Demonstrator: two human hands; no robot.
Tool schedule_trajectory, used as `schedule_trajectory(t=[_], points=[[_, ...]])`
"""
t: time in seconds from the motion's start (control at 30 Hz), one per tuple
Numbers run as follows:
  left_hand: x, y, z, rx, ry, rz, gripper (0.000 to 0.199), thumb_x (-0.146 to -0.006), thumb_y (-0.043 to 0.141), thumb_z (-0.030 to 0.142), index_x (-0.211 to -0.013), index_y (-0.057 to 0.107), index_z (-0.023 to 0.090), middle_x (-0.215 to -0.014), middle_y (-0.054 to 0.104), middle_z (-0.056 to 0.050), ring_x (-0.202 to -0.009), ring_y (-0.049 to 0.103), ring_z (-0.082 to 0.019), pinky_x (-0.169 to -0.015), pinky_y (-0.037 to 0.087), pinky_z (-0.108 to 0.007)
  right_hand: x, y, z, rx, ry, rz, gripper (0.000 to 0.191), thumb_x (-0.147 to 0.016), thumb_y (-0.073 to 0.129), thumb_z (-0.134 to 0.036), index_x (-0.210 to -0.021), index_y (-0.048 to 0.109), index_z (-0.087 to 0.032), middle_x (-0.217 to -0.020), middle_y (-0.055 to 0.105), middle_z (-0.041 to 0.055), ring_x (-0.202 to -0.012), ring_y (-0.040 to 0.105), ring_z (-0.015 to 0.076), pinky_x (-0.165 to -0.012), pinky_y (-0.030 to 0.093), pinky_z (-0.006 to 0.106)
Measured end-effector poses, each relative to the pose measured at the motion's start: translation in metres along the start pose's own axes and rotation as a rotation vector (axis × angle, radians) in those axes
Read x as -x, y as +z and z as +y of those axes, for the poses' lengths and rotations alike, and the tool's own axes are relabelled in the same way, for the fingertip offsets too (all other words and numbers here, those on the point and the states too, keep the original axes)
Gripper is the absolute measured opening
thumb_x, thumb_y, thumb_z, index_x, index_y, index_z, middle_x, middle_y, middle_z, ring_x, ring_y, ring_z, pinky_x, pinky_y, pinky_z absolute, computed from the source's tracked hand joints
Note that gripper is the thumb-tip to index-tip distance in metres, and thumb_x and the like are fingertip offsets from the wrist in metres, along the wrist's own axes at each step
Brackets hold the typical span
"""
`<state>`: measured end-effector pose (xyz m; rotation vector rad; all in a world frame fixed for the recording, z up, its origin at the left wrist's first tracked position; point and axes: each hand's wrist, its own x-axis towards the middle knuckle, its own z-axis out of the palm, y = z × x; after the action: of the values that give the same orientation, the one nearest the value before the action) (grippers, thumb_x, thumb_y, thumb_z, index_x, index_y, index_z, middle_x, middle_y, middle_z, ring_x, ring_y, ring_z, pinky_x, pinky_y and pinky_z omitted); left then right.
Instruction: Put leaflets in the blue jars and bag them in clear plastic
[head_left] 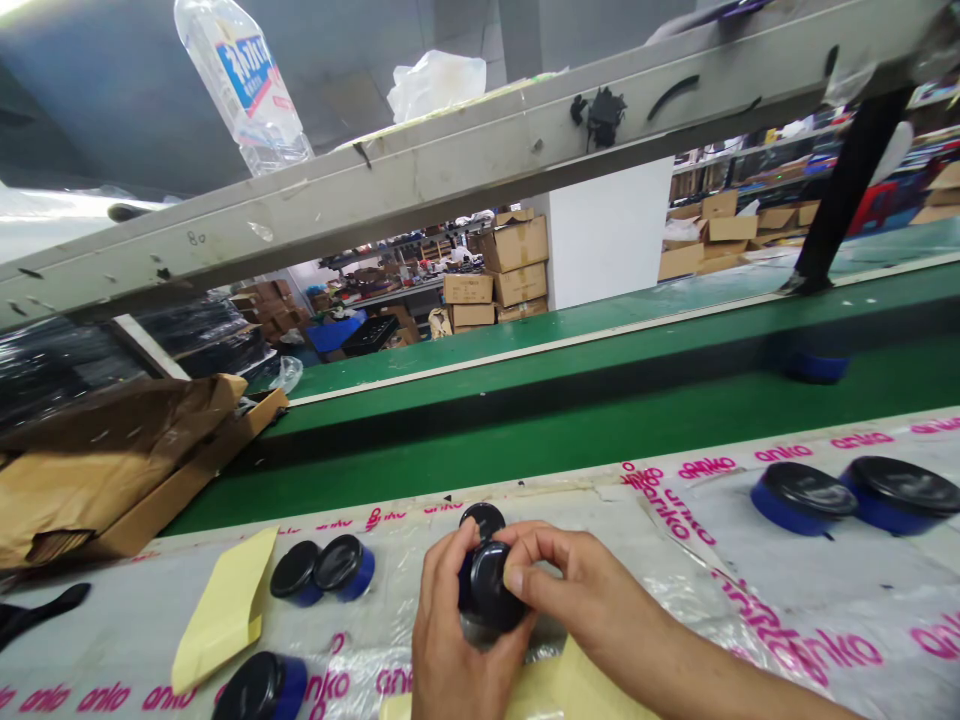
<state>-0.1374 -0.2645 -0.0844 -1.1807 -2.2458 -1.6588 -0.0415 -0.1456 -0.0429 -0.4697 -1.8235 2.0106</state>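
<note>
My left hand (465, 625) is wrapped around a round container with a glossy black top (495, 585), held low over the plastic-covered table. My right hand (566, 575) is closed, with thumb and fingertips pinched at the right edge of that top. Anything thin between those fingertips is too small to make out. Just behind my hands is another round black-topped piece (482, 518), partly hidden. To the left sit two blue containers with black tops (343, 567), side by side. A further blue container (262, 688) lies at the front edge. Yellow paper (581, 685) shows under my right forearm.
A folded yellow sheet (225, 605) lies at left. Two larger blue-and-black containers (806, 497) stand at right. Beyond runs a green conveyor belt (420, 445) carrying a blurred blue piece (821, 367). A cardboard box (180, 490) is at left. A shelf beam (450, 150) crosses overhead with a bottle (244, 85).
</note>
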Motion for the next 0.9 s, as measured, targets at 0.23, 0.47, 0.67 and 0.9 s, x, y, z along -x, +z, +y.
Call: schedule_trajectory(t=[0.23,0.47,0.67,0.9], points=[[0.001,0.001,-0.002,-0.016,0.007,0.011,0.057,-0.078,0.077,0.038,-0.13,0.056,0.029,-0.128,0.061,-0.007,-0.12,0.061,-0.027,-0.099,0.053,-0.043,0.002,0.002,0.0,-0.005,0.003,0.04,0.016,-0.079,0.064,-0.032,-0.07,0.066,-0.019,-0.12,0.069,0.0079,-0.111,0.061,0.0272,-0.103,0.039,0.041],[0.002,0.0,-0.003,-0.021,-0.013,-0.001,0.056,-0.079,0.076,0.034,-0.13,0.055,0.029,-0.13,0.06,-0.007,-0.122,0.06,-0.027,-0.101,0.052,-0.044,0.003,0.006,0.0,-0.016,0.007,0.094,0.01,-0.074,0.067,-0.027,-0.068,0.066,-0.02,-0.115,0.071,0.0069,-0.109,0.063,0.0263,-0.099,0.043,0.038],[0.004,0.001,-0.003,0.025,-0.012,0.005,0.055,-0.077,0.077,0.034,-0.128,0.057,0.029,-0.129,0.06,-0.007,-0.122,0.06,-0.027,-0.102,0.052,-0.042,0.002,0.005,0.001,-0.033,0.007,0.089,0.011,-0.071,0.071,-0.027,-0.069,0.063,-0.019,-0.106,0.071,0.0074,-0.102,0.064,0.025,-0.089,0.048,0.035],[0.002,0.002,-0.007,0.116,-0.038,-0.023,0.061,-0.075,0.08,0.034,-0.13,0.056,0.028,-0.131,0.06,-0.008,-0.12,0.062,-0.027,-0.102,0.052,-0.043,-0.004,0.0,0.011,-0.154,0.039,0.125,0.028,-0.074,0.074,-0.041,-0.081,0.059,-0.019,-0.081,0.066,0.0035,-0.078,0.063,0.0194,-0.07,0.051,0.03]])
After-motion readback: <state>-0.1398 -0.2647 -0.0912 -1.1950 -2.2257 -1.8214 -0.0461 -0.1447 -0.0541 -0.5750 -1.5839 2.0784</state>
